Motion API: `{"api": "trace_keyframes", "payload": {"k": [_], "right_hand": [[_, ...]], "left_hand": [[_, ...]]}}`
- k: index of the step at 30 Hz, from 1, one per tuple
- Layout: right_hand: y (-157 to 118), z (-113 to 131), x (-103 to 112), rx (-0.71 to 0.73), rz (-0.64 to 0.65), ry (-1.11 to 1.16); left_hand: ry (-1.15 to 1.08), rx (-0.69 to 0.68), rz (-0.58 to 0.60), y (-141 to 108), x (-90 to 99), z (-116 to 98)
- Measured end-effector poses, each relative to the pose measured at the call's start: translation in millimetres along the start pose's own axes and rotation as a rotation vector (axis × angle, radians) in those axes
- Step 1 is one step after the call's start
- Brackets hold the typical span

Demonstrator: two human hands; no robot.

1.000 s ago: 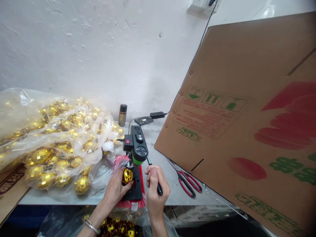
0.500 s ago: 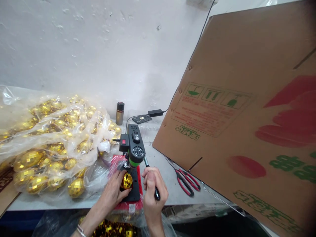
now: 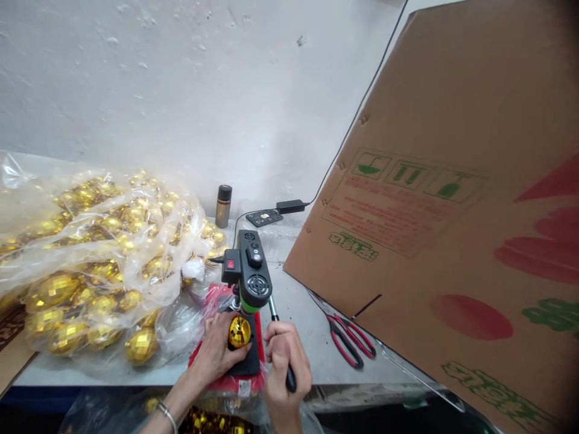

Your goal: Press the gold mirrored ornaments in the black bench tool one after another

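One ball [image 3: 239, 333] held, one lever [image 3: 291, 381] drawn lower

Your right hand [image 3: 286, 361] is where the change shows. Against the view a second ago, it sits lower, and the lever's tip now overlaps the line of the counter [image 3: 312, 355]'s front edge instead of stopping short of it. Your fingers are closed around the grip, with the thumb on top.

Your left hand [image 3: 217, 351] makes a narrow curl around the ball, thumb on the near side, fingers along the far side. The ball stays over the black base [image 3: 248, 365] of the machine [image 3: 254, 265], set back from the counter's front edge; its own shift is slight. Whether the machine touches it is hidden from this angle.

What this means, as a judgement: you are partway through a pull, and the left hand's job is to keep the ball steady while the lever travels.

About you, a clear bag [image 3: 140, 268] of gold balls [image 3: 142, 346] covers the counter's left end. Scissors [image 3: 342, 325] lie right of the lever, near the front edge. A box [image 3: 407, 271] leans over the right end, and a bottle [image 3: 223, 208] stands toward the back edge, just beside a phone [image 3: 265, 217].
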State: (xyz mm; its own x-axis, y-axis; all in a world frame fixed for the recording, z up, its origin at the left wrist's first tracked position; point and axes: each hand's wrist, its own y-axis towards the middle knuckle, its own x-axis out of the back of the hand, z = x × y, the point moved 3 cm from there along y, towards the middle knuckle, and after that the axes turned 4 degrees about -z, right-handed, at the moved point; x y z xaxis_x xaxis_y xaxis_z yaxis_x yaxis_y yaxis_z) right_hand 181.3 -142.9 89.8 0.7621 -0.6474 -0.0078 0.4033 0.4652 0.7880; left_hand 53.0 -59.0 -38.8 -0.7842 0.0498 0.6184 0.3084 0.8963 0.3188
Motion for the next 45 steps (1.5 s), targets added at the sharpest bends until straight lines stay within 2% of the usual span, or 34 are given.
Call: {"api": "trace_keyframes", "payload": {"k": [5, 10, 31, 41, 45], "right_hand": [[-19.7, -17.4, -2.0, -0.027, -0.068, 0.037], [-29.7, -24.6, -5.8, -0.063, -0.115, 0.095], [-35.7, -33.5, -12.1, -0.058, -0.178, 0.129], [-46.5, -42.5, -11.0, 0.063, -0.129, 0.052], [-53.7, -50.8, -11.2, 0.086, -0.146, 0.035]], "left_hand": [[-0.011, 0.007, 0.017, -0.3, 0.7, -1.4], [-0.038, 0.04, 0.035, 0.1, 0.1, -5.6], [-0.037, 0.091, 0.042, 2.7, -0.9, -8.3], [-0.02, 0.064, 0.015, 2.5, -3.7, -4.9], [0.006, 0.046, -0.002, 0.9, -5.3, -3.9]]}}
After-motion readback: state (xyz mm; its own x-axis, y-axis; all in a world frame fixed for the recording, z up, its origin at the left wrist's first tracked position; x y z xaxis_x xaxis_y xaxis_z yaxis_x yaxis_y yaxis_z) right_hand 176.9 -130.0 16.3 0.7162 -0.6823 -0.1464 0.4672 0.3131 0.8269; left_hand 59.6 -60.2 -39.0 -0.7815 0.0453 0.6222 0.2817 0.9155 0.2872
